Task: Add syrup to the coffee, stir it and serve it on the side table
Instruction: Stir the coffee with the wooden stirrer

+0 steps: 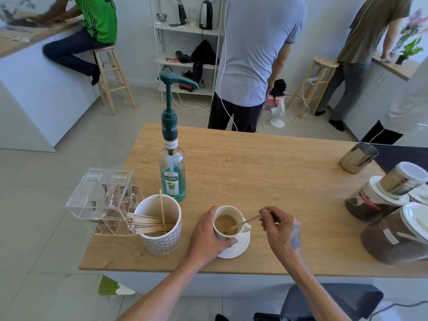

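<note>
A white cup of milky coffee [225, 224] stands on a white saucer [240, 247] near the front edge of the wooden table. My left hand [207, 237] wraps around the cup's left side. My right hand [281, 225] pinches a thin wooden stir stick [246, 221] whose lower end dips into the coffee. Behind the cup stands the syrup bottle [172, 172], clear glass with blue-green syrup at the bottom and a dark green pump on top.
A patterned mug [162, 235] with wooden stir sticks and a clear acrylic box [104, 200] stand on the left. A steel pitcher [357, 157] and coffee jars [379, 200] crowd the right edge. People and wooden stools stand beyond the table [266, 163].
</note>
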Available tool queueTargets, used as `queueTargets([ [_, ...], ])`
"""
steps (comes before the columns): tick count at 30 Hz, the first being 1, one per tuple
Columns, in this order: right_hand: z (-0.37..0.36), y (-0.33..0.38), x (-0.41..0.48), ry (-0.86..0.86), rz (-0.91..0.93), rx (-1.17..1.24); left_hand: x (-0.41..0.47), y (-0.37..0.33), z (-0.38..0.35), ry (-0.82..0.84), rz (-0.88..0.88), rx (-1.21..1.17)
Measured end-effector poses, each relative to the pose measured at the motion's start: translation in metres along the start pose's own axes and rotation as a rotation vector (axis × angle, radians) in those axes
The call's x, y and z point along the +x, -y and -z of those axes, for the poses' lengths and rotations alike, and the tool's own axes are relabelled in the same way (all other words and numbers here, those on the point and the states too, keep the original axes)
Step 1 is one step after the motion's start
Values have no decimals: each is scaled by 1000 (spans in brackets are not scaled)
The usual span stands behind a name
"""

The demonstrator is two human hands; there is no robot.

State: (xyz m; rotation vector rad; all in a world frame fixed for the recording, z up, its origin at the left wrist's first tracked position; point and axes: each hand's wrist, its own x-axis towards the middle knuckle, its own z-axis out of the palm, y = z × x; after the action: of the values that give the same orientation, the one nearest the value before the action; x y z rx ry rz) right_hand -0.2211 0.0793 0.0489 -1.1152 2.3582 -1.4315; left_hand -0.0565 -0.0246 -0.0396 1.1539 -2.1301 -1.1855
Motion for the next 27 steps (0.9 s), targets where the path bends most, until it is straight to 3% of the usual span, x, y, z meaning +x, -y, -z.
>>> queueTargets([
  [5,-6,12,-4,86,25,18,1,2,0,2,-14,-4],
  [10,-4,6,2,-33,-8,-37,1,2,0,-3,-24,-11],
  [14,-8,12,-4,75,23,-13,0,0,0,0,-18,-9],
  [18,-5,5,2,-27,-34,-29,1,0,0,1,-8,-17],
  [22,-4,9,-3,34,-40,-32,0,2,1,3,-9,-12],
  [27,20,-1,1,-86,-193,34,1,1,2,14,-5,-15],
])
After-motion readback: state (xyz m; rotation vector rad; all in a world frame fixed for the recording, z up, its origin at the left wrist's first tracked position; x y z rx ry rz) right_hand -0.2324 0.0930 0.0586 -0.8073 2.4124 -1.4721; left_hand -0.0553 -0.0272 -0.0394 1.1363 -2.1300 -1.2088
